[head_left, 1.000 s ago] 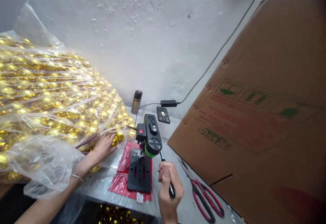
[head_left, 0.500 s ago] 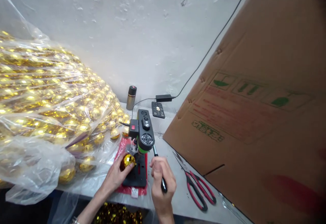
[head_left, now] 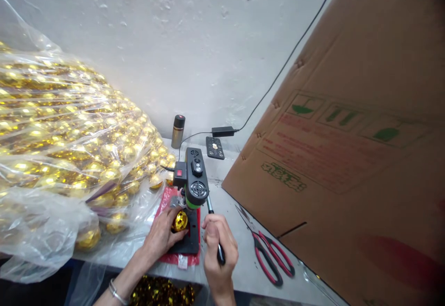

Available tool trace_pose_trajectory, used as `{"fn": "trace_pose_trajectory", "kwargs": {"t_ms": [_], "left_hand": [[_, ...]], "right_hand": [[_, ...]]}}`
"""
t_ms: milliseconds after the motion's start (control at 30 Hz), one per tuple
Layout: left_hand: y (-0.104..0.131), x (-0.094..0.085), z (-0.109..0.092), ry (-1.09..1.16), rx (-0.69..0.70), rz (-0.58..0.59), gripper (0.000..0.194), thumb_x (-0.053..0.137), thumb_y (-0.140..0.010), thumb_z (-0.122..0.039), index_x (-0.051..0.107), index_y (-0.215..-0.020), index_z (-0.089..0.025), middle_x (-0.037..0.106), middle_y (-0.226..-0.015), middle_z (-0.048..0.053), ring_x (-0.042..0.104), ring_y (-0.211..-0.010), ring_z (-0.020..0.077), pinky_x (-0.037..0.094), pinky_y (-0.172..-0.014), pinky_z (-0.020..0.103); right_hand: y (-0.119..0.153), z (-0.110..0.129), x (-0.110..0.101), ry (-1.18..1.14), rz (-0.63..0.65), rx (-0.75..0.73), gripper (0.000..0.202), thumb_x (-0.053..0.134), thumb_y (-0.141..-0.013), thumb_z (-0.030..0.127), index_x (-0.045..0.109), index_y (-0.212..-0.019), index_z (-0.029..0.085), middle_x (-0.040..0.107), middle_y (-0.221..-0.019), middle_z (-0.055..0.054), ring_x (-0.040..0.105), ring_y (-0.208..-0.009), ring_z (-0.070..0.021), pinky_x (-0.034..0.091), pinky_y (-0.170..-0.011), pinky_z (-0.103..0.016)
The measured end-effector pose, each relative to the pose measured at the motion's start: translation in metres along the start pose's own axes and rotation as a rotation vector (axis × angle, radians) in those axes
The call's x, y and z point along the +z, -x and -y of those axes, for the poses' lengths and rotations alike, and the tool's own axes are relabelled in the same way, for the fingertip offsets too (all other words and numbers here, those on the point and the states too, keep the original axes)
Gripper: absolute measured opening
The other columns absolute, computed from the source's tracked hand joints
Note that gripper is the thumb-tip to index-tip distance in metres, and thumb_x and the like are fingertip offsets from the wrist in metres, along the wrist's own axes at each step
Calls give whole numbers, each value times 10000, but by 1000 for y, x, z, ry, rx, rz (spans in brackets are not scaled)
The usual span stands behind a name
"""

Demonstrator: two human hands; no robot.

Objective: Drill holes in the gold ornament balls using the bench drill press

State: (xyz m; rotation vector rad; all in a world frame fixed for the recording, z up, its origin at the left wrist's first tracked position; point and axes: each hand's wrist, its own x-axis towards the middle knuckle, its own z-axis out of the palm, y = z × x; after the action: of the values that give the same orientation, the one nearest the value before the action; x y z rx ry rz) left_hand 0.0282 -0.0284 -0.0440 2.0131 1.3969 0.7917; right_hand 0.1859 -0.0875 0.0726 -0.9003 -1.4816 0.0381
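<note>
My left hand (head_left: 163, 232) is closed round a gold mirrored ball (head_left: 181, 221), thumb in front and fingers behind. The ball sits over the black base plate (head_left: 191, 243) of a small bench drill press (head_left: 197, 176), just below and left of its head. Whether the ball rests on the plate I cannot tell. Wrapped round the black-gripped lever (head_left: 221, 254) at the press's right side is my right hand (head_left: 219, 245). Under the base lies a red plastic sheet (head_left: 166, 199). The drill tip is hidden behind the head.
A clear plastic bag (head_left: 69, 134) full of gold balls fills the left. Red-handled scissors (head_left: 273, 257) lie right of my right hand, beside a large cardboard box (head_left: 330, 157). Behind the press stand a spray can (head_left: 178, 131), a phone (head_left: 215, 148) and a power adapter (head_left: 223, 131).
My left hand has shifted slightly right with the ball, bringing it further over the base plate. My right hand stays on the lever.
</note>
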Motion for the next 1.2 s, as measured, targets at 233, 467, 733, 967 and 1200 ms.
{"fn": "trace_pose_trajectory", "kwargs": {"t_ms": [233, 467, 733, 967, 1200], "left_hand": [[3, 16, 0, -138, 68, -38, 506, 760, -861, -268, 667, -1356, -218, 753, -1170, 137, 757, -1059, 356, 625, -897, 475], [-7, 30, 7, -24, 135, -171, 421, 811, -845, -379, 690, -1223, -239, 764, -1109, 90, 722, -1009, 326, 589, -873, 448], [-7, 33, 3, -46, 45, -78, 412, 843, -775, -345, 686, -1136, -224, 761, -1051, 75, 706, -966, 320, 538, -891, 451], [-5, 35, 2, 23, 22, -97, 450, 862, -755, -333, 696, -1161, -231, 771, -1103, 81, 699, -1003, 326, 531, -903, 446], [-4, 37, 0, 1, -15, -101, 448, 861, -722, -298, 709, -1138, -230, 775, -1087, 88, 694, -995, 341, 530, -883, 456]], "right_hand": [[0, 0, -1, -4, 11, 7, 296, 423, -1060, 70, 485, -827, 239, 550, -756, 40, 595, -685, -83, 481, -612, -171], [1, 2, -3, 3, 10, 40, 295, 422, -1070, 88, 490, -827, 239, 559, -758, 39, 599, -680, -79, 474, -597, -169], [9, -7, -1, -21, -11, 31, 326, 411, -1107, 148, 493, -803, 234, 548, -732, 35, 586, -686, -91, 484, -624, -190], [34, -24, 10, 11, -120, 4, 352, 439, -1120, 233, 529, -780, 226, 568, -729, 33, 557, -623, -94, 462, -608, -228], [35, -23, 21, 66, -225, 18, 413, 412, -1129, 235, 490, -723, 231, 546, -701, 64, 514, -602, -90, 521, -877, -277]]}}
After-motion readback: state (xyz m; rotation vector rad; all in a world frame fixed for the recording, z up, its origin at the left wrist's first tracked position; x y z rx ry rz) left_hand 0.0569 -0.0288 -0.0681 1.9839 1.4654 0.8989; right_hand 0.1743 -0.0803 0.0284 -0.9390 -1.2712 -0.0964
